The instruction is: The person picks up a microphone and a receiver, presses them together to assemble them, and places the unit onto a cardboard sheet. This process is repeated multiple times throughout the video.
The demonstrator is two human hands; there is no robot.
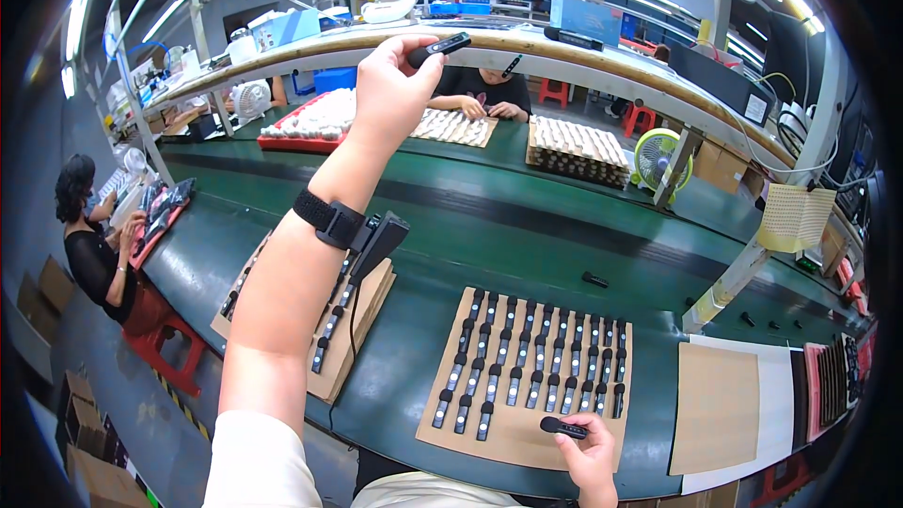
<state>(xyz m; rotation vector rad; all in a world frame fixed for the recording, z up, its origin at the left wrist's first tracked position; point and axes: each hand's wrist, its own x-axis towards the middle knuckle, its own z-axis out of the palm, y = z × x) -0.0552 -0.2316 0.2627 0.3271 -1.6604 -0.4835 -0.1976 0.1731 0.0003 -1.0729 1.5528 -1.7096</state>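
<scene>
My left hand [400,85] is raised high, fingers closed on a small black microphone [450,45] with a rounded foam tip, level with the shelf edge. A strap with a black device [378,243] sits round my left wrist. Low at the front, my right hand [590,463] pinches a similar black foam-tipped microphone [562,428] just above a brown cardboard sheet [513,450]. On that sheet, several rows of foam-tipped microphones [516,384] lie side by side. Left of it, my left forearm partly hides a cardboard stack [378,306] bearing more microphones.
The green conveyor belt [470,198] runs across, with a loose black microphone [594,278] on it. Cardboard sheets [717,404] lie at right, beside a slanted white post [729,287]. A shelf [527,45] spans above. Co-workers sit opposite and at left; a green fan [658,162] stands beyond.
</scene>
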